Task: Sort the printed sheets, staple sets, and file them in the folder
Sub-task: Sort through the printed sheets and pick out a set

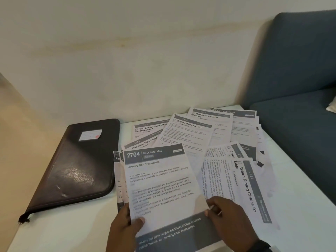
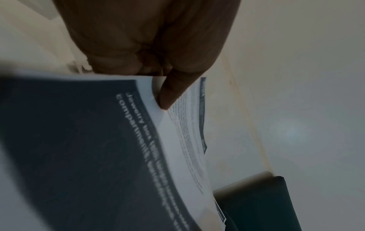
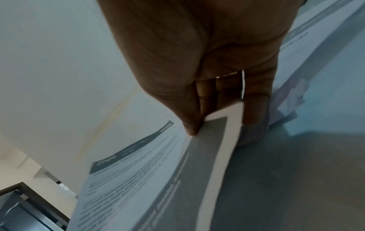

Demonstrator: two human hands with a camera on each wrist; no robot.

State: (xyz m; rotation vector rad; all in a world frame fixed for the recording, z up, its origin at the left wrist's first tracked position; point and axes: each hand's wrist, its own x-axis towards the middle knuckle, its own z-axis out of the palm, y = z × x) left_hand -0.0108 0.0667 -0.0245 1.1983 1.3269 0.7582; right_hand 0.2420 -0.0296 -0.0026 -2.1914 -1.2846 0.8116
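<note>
Hands both on the Jewelry Box sheet point(image 1: 160, 180): I see my left hand point(image 1: 123, 226) pinching its near left edge, my right hand point(image 1: 229, 217) pinching the near right. Sheet's long axis runs away from me, above loose sheets point(image 1: 209, 128) on the tabletop point(image 1: 305, 215). Closed folder point(image 1: 78, 166) lies left, nearer the left hand.

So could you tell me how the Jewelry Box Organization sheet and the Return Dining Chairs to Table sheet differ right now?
The Jewelry Box Organization sheet is pinched by both the left hand and right hand; the Return Dining Chairs to Table sheet lies untouched. The first reads upright to the camera, the second is turned sideways. Both carry dark header bands.
</note>
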